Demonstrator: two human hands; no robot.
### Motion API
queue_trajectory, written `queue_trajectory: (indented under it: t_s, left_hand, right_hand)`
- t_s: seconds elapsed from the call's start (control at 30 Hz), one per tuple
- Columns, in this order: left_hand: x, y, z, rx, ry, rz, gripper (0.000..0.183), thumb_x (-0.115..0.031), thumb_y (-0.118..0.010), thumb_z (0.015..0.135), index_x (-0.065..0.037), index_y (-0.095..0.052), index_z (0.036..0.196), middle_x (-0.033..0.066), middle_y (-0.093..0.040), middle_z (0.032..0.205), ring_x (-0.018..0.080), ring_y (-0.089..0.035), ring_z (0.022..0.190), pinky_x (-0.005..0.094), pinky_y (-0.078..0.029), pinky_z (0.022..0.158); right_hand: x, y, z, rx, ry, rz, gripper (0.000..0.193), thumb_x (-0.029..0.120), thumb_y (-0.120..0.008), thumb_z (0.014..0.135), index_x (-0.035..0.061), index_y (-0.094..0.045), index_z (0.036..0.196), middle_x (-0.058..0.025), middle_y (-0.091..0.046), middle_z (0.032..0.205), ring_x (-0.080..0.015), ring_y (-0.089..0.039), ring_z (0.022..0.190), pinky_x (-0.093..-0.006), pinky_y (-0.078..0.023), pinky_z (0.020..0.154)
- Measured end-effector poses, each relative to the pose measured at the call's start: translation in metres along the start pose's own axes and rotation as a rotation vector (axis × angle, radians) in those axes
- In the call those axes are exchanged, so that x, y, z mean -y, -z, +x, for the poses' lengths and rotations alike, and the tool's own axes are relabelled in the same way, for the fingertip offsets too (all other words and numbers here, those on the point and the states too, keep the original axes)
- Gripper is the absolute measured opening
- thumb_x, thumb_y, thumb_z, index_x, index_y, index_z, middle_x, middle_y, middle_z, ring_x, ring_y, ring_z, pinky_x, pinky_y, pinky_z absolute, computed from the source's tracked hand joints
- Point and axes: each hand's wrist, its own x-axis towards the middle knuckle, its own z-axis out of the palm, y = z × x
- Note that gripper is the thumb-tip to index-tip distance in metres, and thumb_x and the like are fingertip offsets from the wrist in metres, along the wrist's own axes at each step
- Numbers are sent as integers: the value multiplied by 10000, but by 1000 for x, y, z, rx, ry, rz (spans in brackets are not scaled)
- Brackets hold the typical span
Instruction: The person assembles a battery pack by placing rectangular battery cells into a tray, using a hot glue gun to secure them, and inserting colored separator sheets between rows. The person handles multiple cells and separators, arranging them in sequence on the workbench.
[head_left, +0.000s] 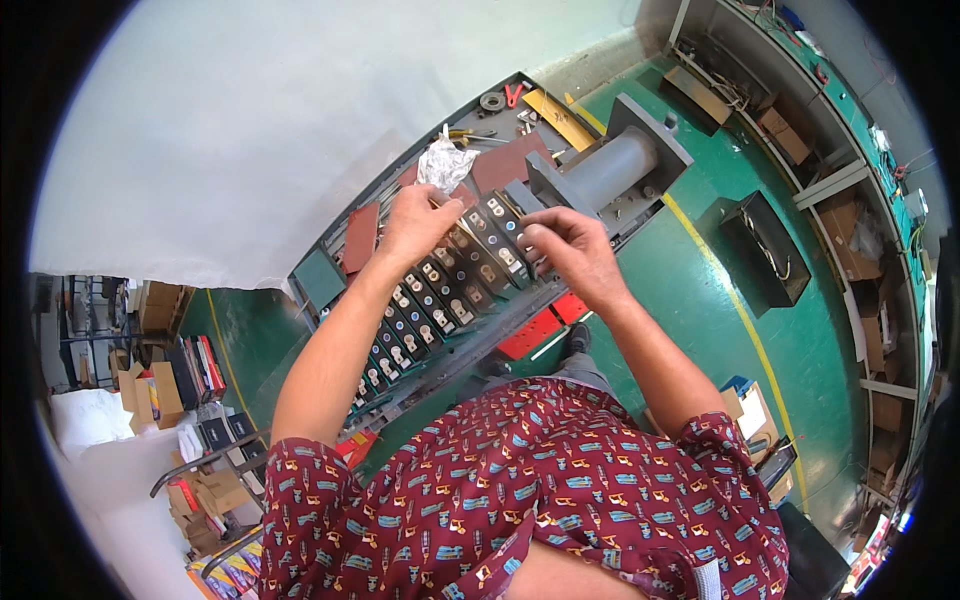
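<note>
A slanting row of black, battery-like blocks (425,300) lies on a long metal bench, with pale metal terminals and round blue spots on their tops. Over the far side of the row, my left hand (415,222) has its thumb and fingers pinched together; whatever they may hold is too small to make out. My right hand (575,250) is at the row's right end, fingers curled in beside the last block (505,240). Its fingertips are closed, and anything between them is hidden. Crumpled whitish plastic (445,163) lies just beyond my left hand.
Reddish-brown sheets (510,162), a yellow strip (560,120) and red-handled pliers (514,95) lie on the bench. A grey cylinder with square end plates (615,170) stands at its right end. A dark open box (765,250) sits on the green floor; shelving (830,185) lines the right.
</note>
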Motion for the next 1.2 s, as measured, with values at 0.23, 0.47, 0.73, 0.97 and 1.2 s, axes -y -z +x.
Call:
queue_trajectory:
  t_s: [0.23,0.47,0.73,0.97,1.2]
  left_hand:
    - [10,-10,-6,56,-111,194,520,-463,-675,1023,42,-737,1127,180,-772,995,240,-741,973,399,-560,901]
    - [83,-22,12,313,-122,-223,701,-506,-690,1037,-17,-575,1527,149,-724,1326,226,-671,1205,372,-523,1049]
    - [88,-27,34,450,11,-97,653,-550,-738,999,-27,-705,1388,86,-772,1192,151,-695,1079,331,-548,966]
    - [107,-34,46,466,79,-202,573,-448,-780,935,-24,-732,1318,116,-785,1155,185,-735,1025,348,-575,911]
    - [90,-29,40,492,5,-40,640,-465,-823,879,-5,-727,1314,146,-775,1189,202,-734,1059,353,-571,936]
  right_hand:
    - [-23,-28,6,70,184,-507,221,144,-798,921,-19,-788,1070,-134,-775,886,-199,-732,770,-349,-585,732]
    - [-58,-32,-1,-107,68,-561,199,156,-806,901,-13,-786,1004,-191,-766,845,-313,-766,781,-406,-593,745]
    - [-103,-41,-13,-412,29,-606,309,205,-883,869,-17,-673,821,-140,-740,748,-241,-708,666,-386,-566,670]
    - [-122,-42,-19,-461,-125,-305,358,270,-877,918,14,-652,811,-17,-678,734,-93,-609,644,-271,-506,582]
    - [-119,-44,-22,-459,-339,-139,388,313,-824,954,-47,-708,1037,-74,-719,955,-141,-679,831,-316,-608,731]
